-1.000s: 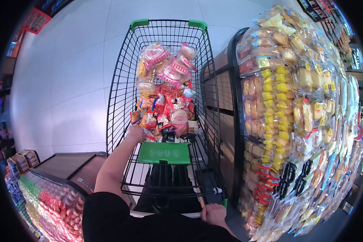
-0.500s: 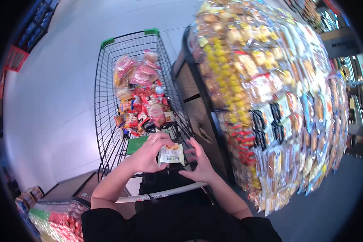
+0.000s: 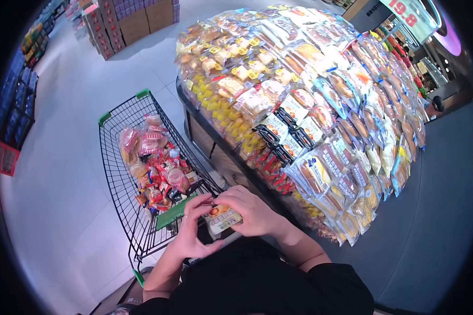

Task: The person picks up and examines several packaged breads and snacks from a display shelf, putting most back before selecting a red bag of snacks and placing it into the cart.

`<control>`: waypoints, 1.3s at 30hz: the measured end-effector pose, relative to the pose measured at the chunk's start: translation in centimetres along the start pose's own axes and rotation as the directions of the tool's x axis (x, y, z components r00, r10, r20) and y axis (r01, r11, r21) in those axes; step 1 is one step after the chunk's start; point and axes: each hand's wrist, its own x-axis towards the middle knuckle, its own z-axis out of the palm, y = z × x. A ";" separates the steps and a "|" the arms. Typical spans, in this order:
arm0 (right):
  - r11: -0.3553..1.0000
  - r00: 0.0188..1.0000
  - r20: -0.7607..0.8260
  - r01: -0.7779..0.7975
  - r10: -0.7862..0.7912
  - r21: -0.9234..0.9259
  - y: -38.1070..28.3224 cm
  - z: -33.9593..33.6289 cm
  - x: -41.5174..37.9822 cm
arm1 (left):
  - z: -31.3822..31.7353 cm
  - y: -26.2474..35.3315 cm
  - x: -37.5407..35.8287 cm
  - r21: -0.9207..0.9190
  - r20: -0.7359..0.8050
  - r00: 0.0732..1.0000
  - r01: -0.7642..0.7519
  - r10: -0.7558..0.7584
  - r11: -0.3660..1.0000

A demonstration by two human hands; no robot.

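A small white snack packet [image 3: 223, 219] with a golden pastry picture and printed lettering is in front of my chest, above the cart handle. My right hand [image 3: 255, 211] grips it from the right side. On its left, my left hand [image 3: 192, 233] has its fingers and thumb spread in a wide curve. The left fingertips come close to the packet's upper edge; whether they touch it I cannot make out. Beyond the hands stands a black wire shopping cart [image 3: 120, 202] with green corners, holding several red, pink and clear food packages [image 3: 160, 173].
Close on the right is a large display heaped with bagged breads [image 3: 310, 100], its dark side panel [image 3: 210, 144] beside the cart. Stacked cartons [image 3: 129, 29] stand at the back. Shelves [image 3: 18, 100] line the far left.
The packet has passed from my left hand to my right, and my left fingers have opened. My view has turned rightward, so the cart appears farther left and more of the bread display shows.
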 end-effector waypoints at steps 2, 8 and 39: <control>0.999 0.998 0.048 0.040 -0.039 -0.022 -0.5 -1.1 -0.5 | 0.5 1.1 0.4 -0.412 -0.047 0.982 0.146 -0.181 0.899; 0.978 0.970 0.133 0.208 -0.204 -0.018 -2.5 -2.7 -0.8 | 1.7 0.6 -0.8 -0.430 0.422 0.743 0.669 -0.520 0.606; 0.641 0.741 -0.596 -0.625 0.310 -0.446 14.6 -10.5 5.8 | 3.7 -1.0 -5.5 -0.552 0.290 0.772 0.618 -0.566 0.560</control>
